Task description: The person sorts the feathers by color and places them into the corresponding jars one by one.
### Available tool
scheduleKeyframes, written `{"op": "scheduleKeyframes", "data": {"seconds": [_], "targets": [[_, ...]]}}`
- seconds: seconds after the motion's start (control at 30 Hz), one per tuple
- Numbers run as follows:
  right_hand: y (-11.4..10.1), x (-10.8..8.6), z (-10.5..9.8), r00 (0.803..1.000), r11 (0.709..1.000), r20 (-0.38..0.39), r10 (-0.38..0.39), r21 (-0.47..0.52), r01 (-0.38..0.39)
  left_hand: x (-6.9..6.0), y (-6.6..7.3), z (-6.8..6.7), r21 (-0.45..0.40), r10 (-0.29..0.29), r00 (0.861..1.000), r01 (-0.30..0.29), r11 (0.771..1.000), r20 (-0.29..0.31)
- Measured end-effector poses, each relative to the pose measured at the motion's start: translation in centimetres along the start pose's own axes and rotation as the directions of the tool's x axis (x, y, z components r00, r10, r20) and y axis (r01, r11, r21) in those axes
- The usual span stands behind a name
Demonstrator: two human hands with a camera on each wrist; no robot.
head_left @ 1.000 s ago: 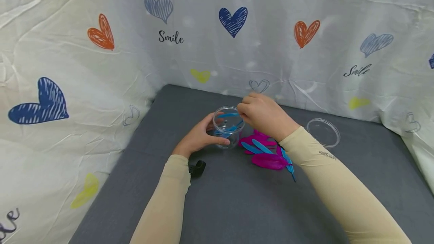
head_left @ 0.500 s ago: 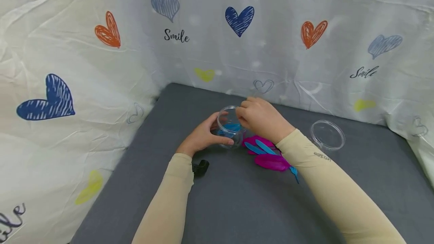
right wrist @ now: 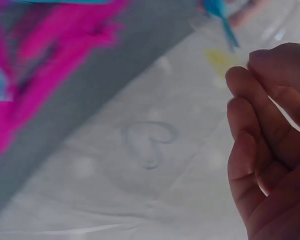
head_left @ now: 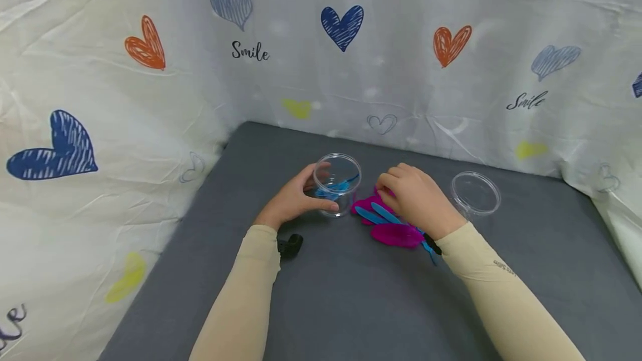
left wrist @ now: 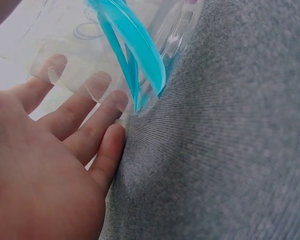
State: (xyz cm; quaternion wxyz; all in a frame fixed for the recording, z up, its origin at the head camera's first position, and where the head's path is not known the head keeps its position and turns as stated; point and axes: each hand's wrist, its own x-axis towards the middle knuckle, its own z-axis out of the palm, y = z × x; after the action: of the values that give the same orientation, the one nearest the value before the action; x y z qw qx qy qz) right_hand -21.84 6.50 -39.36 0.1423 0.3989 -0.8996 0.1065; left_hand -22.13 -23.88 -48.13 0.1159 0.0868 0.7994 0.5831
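Observation:
My left hand (head_left: pixel 293 199) holds a clear plastic jar (head_left: pixel 346 205) from its left side, thumb in front and fingers behind. In the left wrist view its fingers (left wrist: pixel 77 112) lie along the transparent wall. Several blue feathers (left wrist: pixel 140 47) lie inside the jar. My right hand (head_left: pixel 418 196) hovers to the right of the jar, over a pile of feathers. Its fingers (right wrist: pixel 242 117) are loosely bent, with nothing seen between them. That pile has magenta feathers (head_left: pixel 396 235) and blue feathers (head_left: pixel 370 215), partly covered by the hand.
A clear round lid (head_left: pixel 476 213) lies on the grey tabletop (head_left: pixel 351 305), right of the right hand. Behind and to the left hangs a white curtain (head_left: pixel 391 71) printed with hearts. A black wrist strap (head_left: pixel 291 246) shows at the left wrist.
My right hand has come away from the jar's mouth, moving right and nearer to me over the pile. A blue feather it held now lies in the jar. The left hand keeps its hold.

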Motion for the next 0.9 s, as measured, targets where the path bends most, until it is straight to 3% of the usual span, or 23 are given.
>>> {"op": "scheduleKeyframes", "data": {"seconds": [0.23, 0.4, 0.63, 0.9], "targets": [[0.3, -6.7, 2.2, 0.989, 0.989, 0.013, 0.147, 0.024, -0.147, -0.2, -0.7, -0.5, 0.005, 0.001, 1.0, -0.001, 1.0, -0.006], [0.1, -10.7, 2.7, 0.951, 0.951, 0.012, 0.31, -0.012, -0.31, -0.1, -0.8, -0.7, -0.001, 0.024, 1.0, -0.024, 1.0, -0.003], [-0.1, -12.7, 3.0, 0.868, 0.87, 0.06, 0.493, -0.022, -0.493, 0.0, -0.5, -0.7, 0.002, 0.031, 0.999, -0.031, 1.0, -0.007], [-0.1, -13.9, 3.4, 0.833, 0.836, 0.073, 0.549, -0.023, -0.549, 0.5, -0.4, 0.0, 0.003, 0.026, 1.0, -0.026, 1.0, -0.003]]}}
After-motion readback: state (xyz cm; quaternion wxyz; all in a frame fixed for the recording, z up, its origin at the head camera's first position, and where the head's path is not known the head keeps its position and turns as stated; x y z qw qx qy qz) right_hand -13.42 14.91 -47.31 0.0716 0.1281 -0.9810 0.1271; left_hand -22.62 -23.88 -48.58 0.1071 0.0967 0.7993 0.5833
